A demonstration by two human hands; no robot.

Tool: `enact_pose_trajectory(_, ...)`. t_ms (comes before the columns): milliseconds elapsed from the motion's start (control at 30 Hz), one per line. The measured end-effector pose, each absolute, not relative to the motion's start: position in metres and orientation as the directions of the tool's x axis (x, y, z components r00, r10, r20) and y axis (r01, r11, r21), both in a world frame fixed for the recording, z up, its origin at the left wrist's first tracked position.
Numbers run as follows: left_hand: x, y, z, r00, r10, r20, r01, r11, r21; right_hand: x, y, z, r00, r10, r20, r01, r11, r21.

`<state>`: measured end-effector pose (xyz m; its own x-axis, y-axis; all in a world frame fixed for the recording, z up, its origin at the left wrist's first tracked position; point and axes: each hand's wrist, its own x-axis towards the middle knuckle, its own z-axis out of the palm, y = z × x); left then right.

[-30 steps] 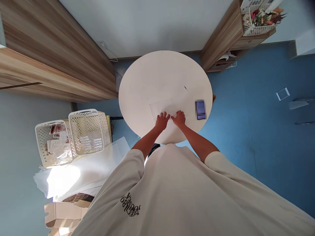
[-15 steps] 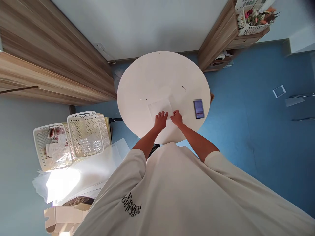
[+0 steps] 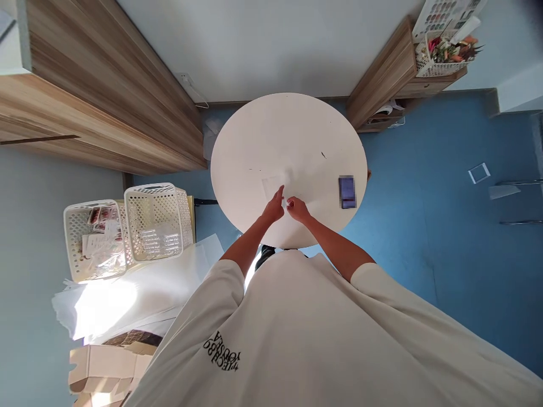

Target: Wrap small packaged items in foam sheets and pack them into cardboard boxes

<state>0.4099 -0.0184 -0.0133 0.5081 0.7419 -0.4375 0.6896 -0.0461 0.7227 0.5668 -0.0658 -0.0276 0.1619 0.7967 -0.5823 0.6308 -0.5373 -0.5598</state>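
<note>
A thin, see-through plastic sheet lies near the front middle of the round white table. Whether it is a flat sheet or a bag cannot be told. My left hand rests on its near right part, turned partly on its side, fingers stretched out and thumb apart. Close by on the right, my right hand is closed in a pinch at the sheet's near edge, where a small pale bit shows at the fingertips. Part of the sheet is hidden under my left hand.
A phone with a blurred screen lies at the table's right side. To the left stand two white perforated baskets with packets and clear plastic pieces inside. Wooden cabinets flank the table. Opened cardboard sits at lower left.
My left hand has turned from lying flat onto its side, with fingers pointing forward. My right hand has come nearer to it, and the sheet's right part no longer lies spread out.
</note>
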Motion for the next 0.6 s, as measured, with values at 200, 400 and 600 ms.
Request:
enact_pose_trajectory(200,0.4,-0.034,-0.014,0.169,0.876,-0.451,0.826,0.124,0.549,0.564,-0.064,-0.028,0.123,0.826,-0.55,0.732,-0.449,-0.512)
enact_pose_trajectory(400,0.389,-0.034,-0.026,-0.145,0.694,-0.705,0.674,0.592,0.443,0.557,-0.062,-0.029,0.142,0.854,-0.5,0.818,-0.386,-0.427)
enact_pose_trajectory(600,0.392,-0.032,-0.035,-0.087,0.713,-0.696,0.671,0.559,0.488,0.553,-0.061,-0.031,0.142,0.859,-0.492,0.844,-0.364,-0.393)
